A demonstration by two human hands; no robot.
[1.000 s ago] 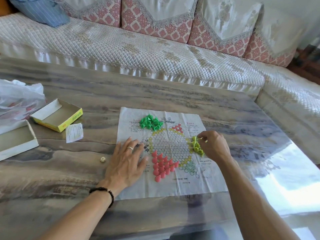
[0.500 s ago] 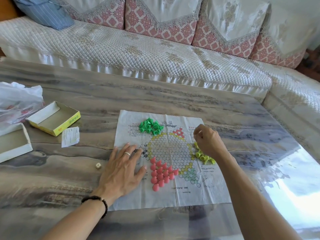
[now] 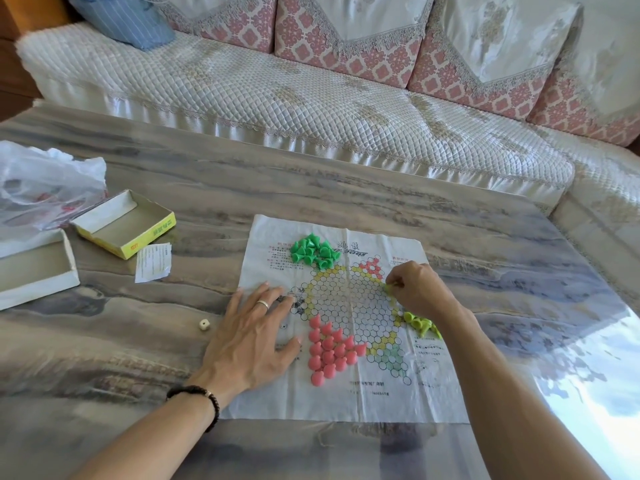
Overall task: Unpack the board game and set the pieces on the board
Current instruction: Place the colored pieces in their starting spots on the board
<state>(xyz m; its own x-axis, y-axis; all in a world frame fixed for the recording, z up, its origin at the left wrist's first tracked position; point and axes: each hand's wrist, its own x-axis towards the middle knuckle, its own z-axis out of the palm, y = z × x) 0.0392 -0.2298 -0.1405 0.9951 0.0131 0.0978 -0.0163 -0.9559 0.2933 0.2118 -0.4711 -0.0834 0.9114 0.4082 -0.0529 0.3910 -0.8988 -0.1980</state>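
A white paper game board (image 3: 346,400) with a star of printed hexagon cells lies flat on the table. My left hand (image 3: 251,336) rests on its left edge, fingers spread flat. My right hand (image 3: 420,291) pinches a yellow-green cone piece (image 3: 389,289) at the right side of the cell field. More yellow-green pieces (image 3: 420,323) lie in a small heap just under that hand. Pink cone pieces (image 3: 329,351) stand upright in the lower-left point of the star. Green pieces (image 3: 313,252) lie in a loose pile at the board's top left.
An open yellow box half (image 3: 124,225), a white box half (image 3: 34,271), a plastic bag (image 3: 48,183) and a paper slip (image 3: 153,261) lie to the left. A small die (image 3: 204,324) sits near my left hand. A quilted sofa (image 3: 311,105) runs behind the table.
My right hand went up from the yellow-green heap toward the board's upper right, then came back down to the right side of the cells with one piece. The left hand stayed put.
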